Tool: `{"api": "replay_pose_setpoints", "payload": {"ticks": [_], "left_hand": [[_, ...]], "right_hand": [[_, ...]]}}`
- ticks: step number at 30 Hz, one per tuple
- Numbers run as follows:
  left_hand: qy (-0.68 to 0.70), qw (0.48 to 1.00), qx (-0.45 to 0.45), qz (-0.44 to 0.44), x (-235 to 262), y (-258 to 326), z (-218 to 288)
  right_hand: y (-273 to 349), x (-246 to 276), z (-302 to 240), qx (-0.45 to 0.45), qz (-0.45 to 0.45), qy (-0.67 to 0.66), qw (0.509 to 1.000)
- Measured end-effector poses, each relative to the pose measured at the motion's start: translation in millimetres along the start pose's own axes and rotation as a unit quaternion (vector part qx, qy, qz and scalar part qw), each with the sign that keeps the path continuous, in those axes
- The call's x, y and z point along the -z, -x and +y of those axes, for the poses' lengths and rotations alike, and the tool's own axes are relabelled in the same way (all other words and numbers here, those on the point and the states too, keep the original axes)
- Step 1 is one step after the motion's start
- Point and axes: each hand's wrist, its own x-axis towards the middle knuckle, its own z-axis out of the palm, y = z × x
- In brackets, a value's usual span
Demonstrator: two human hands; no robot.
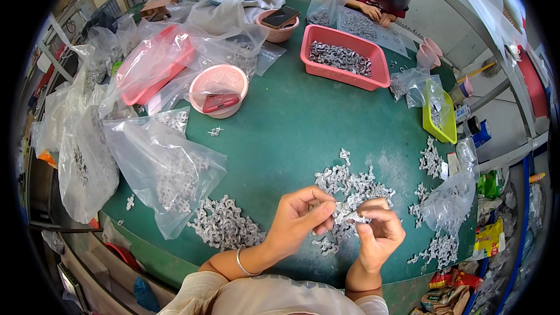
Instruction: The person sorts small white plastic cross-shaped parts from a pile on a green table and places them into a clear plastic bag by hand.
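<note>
Nearest the person, the left hand (300, 219) and the right hand (378, 230) meet over the green table (291, 122), fingers pinched together on a small cluster of silvery metal parts (350, 216) held between them just above the table's near edge. A thin bracelet (242, 262) circles the left wrist.

Under and just beyond the hands lies a loose heap of joined parts (350, 184), and to the near left sits a separate pile of parts (224, 224); judging by this, a fair share has been worked through, while the heap by the hands remains. More scattered parts (431, 160) lie at the right, near a clear bag (449, 201).

Further left, a clear plastic bag (163, 169) holds more pieces. Beyond it a round pink basket (219, 81) carries a red phone (220, 102). Far across, a pink tray (344, 58) is filled with parts, a yellow-green bin (440, 119) stands at right, and another person's hands (376, 14) work at the far edge.
</note>
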Motion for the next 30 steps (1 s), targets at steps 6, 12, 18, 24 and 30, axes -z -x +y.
{"api": "replay_pose_setpoints", "payload": {"ticks": [6, 12, 18, 24, 30], "left_hand": [[0.013, 1.000, -0.004, -0.013, 2.3, -1.0, -3.5], [0.028, 1.000, 0.000, -0.013, 2.6, -0.8, -2.1], [0.034, 0.999, 0.006, -0.025, 1.7, -0.3, 1.5], [0.027, 0.999, -0.001, -0.034, 3.1, 0.3, 0.9], [-0.006, 1.000, -0.017, -0.023, -0.7, 6.8, 2.1]], "right_hand": [[-1.2, 0.7, 0.3, 0.114, -0.078, 0.035, 0.990], [-0.2, -5.1, -1.5, 0.148, -0.112, 0.091, 0.978], [0.0, -6.4, -3.4, 0.144, -0.114, 0.099, 0.978], [0.7, -5.8, -2.0, 0.139, -0.116, 0.104, 0.978], [4.2, -3.9, -6.8, 0.097, -0.114, 0.085, 0.985]]}}
